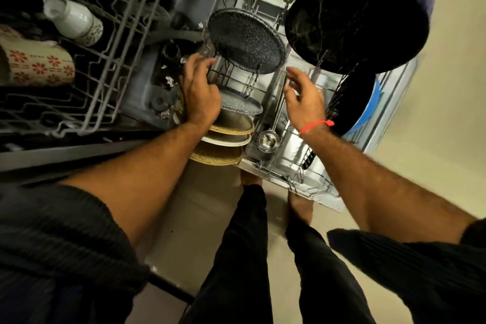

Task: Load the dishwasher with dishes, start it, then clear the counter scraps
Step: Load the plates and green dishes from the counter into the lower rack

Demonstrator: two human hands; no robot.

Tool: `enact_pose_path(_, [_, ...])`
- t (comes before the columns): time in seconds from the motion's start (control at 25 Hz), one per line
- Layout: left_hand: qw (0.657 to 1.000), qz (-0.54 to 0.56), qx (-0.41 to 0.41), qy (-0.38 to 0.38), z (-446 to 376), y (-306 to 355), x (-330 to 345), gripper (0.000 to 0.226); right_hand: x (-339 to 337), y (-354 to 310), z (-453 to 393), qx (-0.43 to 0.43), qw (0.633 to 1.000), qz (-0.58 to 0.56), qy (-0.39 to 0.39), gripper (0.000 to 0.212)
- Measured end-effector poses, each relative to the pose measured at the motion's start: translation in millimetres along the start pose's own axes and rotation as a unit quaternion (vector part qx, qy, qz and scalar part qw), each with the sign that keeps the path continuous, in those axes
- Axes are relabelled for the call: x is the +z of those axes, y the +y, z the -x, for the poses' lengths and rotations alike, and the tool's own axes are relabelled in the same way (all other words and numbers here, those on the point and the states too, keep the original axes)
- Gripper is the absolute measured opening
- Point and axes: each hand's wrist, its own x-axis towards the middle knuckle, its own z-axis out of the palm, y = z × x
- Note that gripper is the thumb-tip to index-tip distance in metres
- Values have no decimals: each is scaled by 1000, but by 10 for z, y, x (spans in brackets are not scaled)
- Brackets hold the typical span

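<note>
The dishwasher's lower rack [310, 187] is pulled out below me. A speckled dark plate [246, 39] stands upright in it, with a smaller speckled plate [240, 105] and several tan-rimmed plates [231, 130] nearer me. A big black bowl [352, 26] with a blue outside leans at the far right. A steel ladle [268, 141] lies in the rack. My left hand [200, 92] hovers over the plates with fingers loosely curled, holding nothing. My right hand [302, 98] hangs above the rack's middle, fingers relaxed and empty.
The upper rack [110, 42] is slid out at the left and holds a white patterned jug [73, 20] and a red-flowered mug [39, 64]. Food scraps [168, 80] lie on the tub floor. My legs and bare feet [299, 208] stand on beige tiles by the door.
</note>
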Motion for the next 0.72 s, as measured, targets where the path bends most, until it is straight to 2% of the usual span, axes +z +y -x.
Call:
enact_pose_path(0.16, [999, 40, 16, 7, 741, 298, -547, 58, -186, -598, 668, -15, 998, -21, -58, 33])
enact_pose_path(0.24, [998, 51, 31, -2, 1134, 486, -907, 57, -316, -922, 983, -49, 995, -1, -89, 31])
enact_pose_path(0.32, [996, 66, 49, 20, 1526, 674, -1387, 55, -459, -1354, 1327, -97, 988, 26, -116, 30])
enact_pose_path(0.52, [983, 98, 44, 148, 2450, 923, -2455, 54, -543, -2401, 2052, -211, 961, 34, -173, 27])
enact_pose_path(0.72, [952, 92, 26, 289, 3185, 620, -3520, 59, 22, -3270, 2833, -344, 900, 40, -264, 25])
